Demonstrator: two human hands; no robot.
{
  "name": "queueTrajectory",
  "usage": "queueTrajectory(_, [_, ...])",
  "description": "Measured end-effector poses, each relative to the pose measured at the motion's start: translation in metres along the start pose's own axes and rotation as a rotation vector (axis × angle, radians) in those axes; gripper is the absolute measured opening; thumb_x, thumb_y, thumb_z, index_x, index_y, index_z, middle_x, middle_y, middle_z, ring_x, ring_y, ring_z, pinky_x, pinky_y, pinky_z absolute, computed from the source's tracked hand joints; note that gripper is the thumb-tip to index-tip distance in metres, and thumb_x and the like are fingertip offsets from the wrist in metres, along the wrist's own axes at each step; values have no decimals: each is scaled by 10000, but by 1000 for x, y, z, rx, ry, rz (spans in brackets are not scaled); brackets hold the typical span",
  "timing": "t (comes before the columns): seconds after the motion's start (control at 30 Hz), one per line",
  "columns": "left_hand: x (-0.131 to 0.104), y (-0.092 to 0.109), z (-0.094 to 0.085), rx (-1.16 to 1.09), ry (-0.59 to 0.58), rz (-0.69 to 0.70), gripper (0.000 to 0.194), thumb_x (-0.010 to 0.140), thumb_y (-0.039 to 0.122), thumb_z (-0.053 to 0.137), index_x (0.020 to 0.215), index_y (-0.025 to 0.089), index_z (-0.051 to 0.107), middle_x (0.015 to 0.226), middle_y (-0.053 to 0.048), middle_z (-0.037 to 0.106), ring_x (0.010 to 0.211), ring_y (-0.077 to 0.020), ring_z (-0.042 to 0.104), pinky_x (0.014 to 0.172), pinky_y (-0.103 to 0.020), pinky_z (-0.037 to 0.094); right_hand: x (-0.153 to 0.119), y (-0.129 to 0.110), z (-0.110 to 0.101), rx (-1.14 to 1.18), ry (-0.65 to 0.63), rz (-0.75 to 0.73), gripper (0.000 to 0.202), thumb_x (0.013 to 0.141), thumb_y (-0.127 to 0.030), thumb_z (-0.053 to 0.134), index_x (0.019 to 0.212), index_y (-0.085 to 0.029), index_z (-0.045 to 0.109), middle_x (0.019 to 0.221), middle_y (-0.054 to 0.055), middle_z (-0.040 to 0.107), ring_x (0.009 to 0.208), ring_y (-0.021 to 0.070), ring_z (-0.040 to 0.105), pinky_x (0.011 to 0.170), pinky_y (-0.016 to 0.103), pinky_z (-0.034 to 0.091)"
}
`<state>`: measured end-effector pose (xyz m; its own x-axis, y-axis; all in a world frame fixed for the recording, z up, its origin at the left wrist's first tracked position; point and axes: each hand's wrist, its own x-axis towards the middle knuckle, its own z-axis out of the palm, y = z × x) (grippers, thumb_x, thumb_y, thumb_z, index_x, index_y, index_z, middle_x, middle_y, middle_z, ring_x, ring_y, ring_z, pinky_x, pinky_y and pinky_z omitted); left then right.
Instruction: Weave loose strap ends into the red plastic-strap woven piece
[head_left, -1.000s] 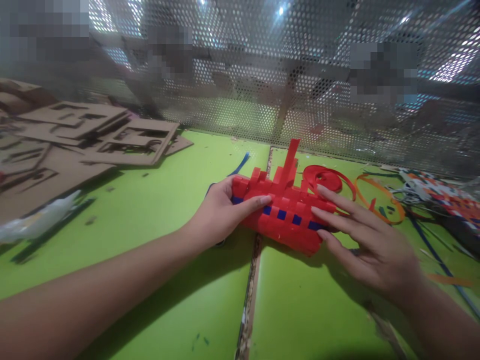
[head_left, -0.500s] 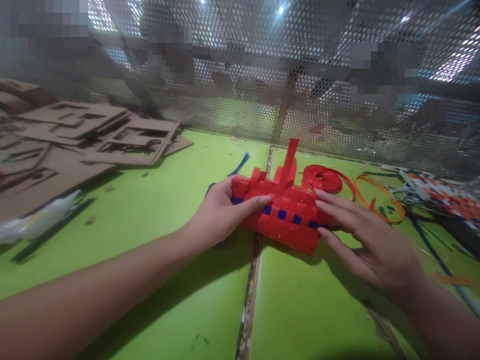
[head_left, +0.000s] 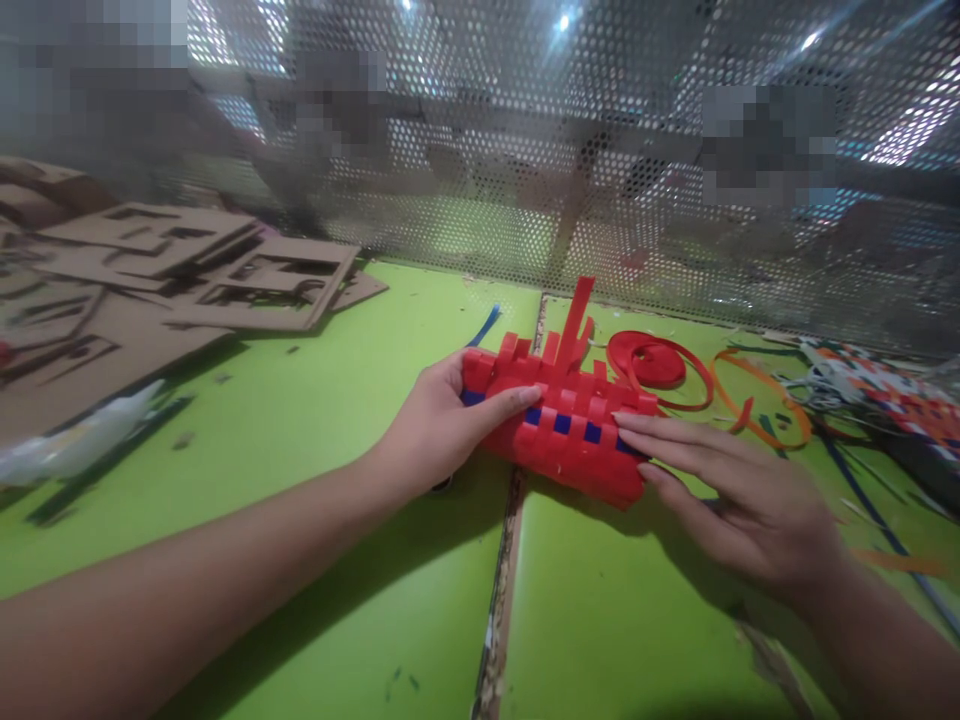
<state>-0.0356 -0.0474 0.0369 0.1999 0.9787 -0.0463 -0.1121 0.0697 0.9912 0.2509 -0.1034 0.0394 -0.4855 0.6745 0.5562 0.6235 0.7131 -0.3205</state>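
Observation:
A small red woven basket (head_left: 577, 470) with a row of blue squares lies tilted over the gap in the green table. Loose red strip ends stand up along its far edge, one strip (head_left: 576, 325) much longer than the others. My left hand (head_left: 442, 420) grips the basket's left end, thumb across the woven side and the other fingers hidden behind. At the right end, my right hand (head_left: 742, 500) rests its outstretched fingertips on the weave, with its thumb near the lower corner.
Cut-out cardboard sheets (head_left: 277, 285) are piled at the left, near a translucent plastic bag (head_left: 82, 440). A red strip coil (head_left: 656, 360), an orange strip loop (head_left: 799, 425) and a multicoloured woven piece (head_left: 900, 390) lie right. A perforated metal screen (head_left: 480, 180) borders the table's far side.
My right fingertips have moved slightly left and down, from the basket's right edge onto its woven face. The left hand keeps its grip almost unmoved.

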Motion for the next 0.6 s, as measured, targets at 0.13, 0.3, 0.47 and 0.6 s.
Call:
queueTrajectory(0.13, [-1,-1,0,21,21,4,546,747,469,982,1146,197,727,1095,-72,849,958,-251,815,885,-376,682,-3,-1,0,17,30,92,421,1027,-132,634,1376,-339,747,1337,13,809,1167,229,795,1031,376,642])
queueTrajectory(0.3, [-3,-2,0,44,30,20,542,766,496,967,1144,195,722,1065,-65,850,958,-242,814,872,-358,686,-6,-1,4,54,130,214,297,1003,-197,718,1236,-366,790,1146,0,860,954,224,829,873,364,674])
queueTrajectory(0.47, [-2,-3,-1,47,27,40,531,748,458,983,1144,201,738,1065,-64,848,980,-261,810,887,-377,685,-6,3,11,130,227,253,325,960,-251,785,1269,-350,777,1211,52,799,969,246,798,901,429,693])
queueTrajectory(0.6, [-2,-4,-1,41,29,46,504,761,429,980,1144,207,740,1059,-57,848,979,-250,809,874,-353,678,-1,-4,12,250,194,411,572,976,-315,776,1526,-362,623,1563,102,609,948,195,795,918,388,701])
